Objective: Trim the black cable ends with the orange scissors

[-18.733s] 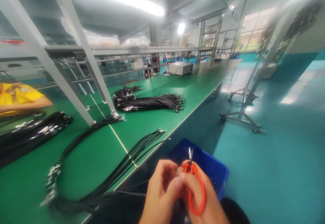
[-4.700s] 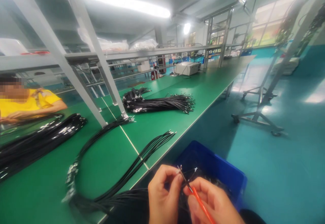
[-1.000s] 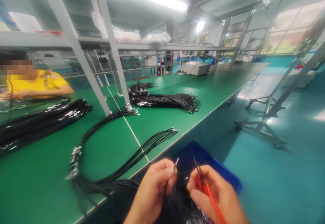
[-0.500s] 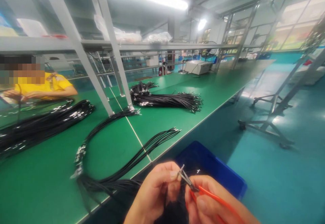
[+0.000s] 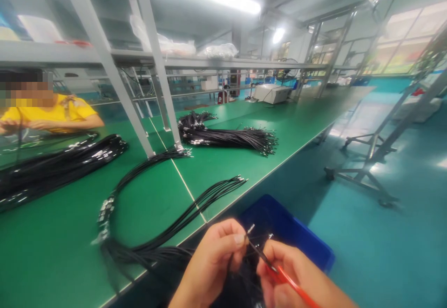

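The thin black cable (image 5: 251,228) is pinched between the thumb and fingers of my left hand (image 5: 218,250), above the near edge of the desk (image 5: 157,191). Its silvery tip pokes up past my fingertips; I would say I grip it that short so the end stays steady and open to the blades. My right hand (image 5: 293,271) is wrapped around orange-handled scissors (image 5: 284,276), angled so the blades point across to the cable just below that tip. They look nearly together, but I cannot tell whether they touch it.

Just beyond my hands, lower than the desk's edge, sits a blue bin (image 5: 307,228), presumably placed there to catch what drops. Inside I make out dark stuff and a few small pale bits (image 5: 270,236); my hands hide the rest.

On the desk to my left, a curved bundle (image 5: 213,201) of black cables fans its ends towards me, likely laid within easy reach. Farther off lies a thicker bundle (image 5: 226,138), and at the left a long dark heap (image 5: 70,168) near a co-worker in yellow (image 5: 78,112). Clear plastic bags (image 5: 218,51) rest on the shelf (image 5: 244,63) above, their contents too blurred to name.
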`<state>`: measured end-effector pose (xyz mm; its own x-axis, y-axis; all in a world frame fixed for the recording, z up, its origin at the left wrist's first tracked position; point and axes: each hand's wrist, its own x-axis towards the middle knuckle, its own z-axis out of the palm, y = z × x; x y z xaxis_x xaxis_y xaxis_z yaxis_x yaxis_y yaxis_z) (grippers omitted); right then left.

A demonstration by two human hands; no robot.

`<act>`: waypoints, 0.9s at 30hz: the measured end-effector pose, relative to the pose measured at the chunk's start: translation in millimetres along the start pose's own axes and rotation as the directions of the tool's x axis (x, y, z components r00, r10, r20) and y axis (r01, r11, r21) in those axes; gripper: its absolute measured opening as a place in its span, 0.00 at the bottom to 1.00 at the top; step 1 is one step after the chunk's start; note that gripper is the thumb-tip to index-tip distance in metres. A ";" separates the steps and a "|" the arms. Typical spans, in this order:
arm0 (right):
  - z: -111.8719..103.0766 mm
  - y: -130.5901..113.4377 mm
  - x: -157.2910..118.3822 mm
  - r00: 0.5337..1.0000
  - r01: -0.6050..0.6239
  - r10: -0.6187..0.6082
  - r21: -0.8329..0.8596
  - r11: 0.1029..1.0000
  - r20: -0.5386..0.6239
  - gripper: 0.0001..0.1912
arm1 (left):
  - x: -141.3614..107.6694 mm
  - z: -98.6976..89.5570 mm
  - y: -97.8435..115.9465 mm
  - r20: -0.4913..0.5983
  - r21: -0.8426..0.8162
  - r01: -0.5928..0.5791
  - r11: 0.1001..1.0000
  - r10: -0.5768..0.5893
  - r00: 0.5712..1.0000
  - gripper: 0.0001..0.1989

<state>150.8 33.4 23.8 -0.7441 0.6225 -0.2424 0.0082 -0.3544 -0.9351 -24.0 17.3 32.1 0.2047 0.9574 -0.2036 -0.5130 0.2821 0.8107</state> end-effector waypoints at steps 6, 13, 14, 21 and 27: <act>-0.6 4.0 -5.2 0.998 -0.005 -0.008 0.186 0.983 0.069 0.26 | 0.2 5.4 0.7 -0.005 0.020 -0.063 0.998 0.063 0.998 0.10; -2.5 10.9 -2.5 0.998 -0.008 -0.008 0.234 0.972 0.070 0.25 | -2.6 7.1 2.0 -0.009 0.003 -0.055 0.998 0.055 0.998 0.09; -2.4 11.0 -2.4 0.997 -0.005 -0.013 0.237 0.971 0.072 0.25 | -2.9 7.3 2.0 -0.006 0.002 -0.057 0.998 0.057 0.998 0.09; 1.1 1.5 -4.1 1.000 -0.007 0.003 0.177 0.984 0.025 0.27 | -2.1 5.9 1.2 0.016 -0.003 -0.083 0.997 0.083 0.996 0.09; 10.1 -15.9 -6.4 0.988 -0.119 0.120 0.019 0.993 -0.093 0.24 | -1.3 5.3 0.0 -0.010 0.024 -0.098 0.995 0.099 0.995 0.09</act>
<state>148.7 28.0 42.8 -0.6725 0.6375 -0.3759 0.0836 -0.4393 -0.8945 -19.9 15.8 35.2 0.1444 0.9812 -0.1284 -0.5107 0.1850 0.8396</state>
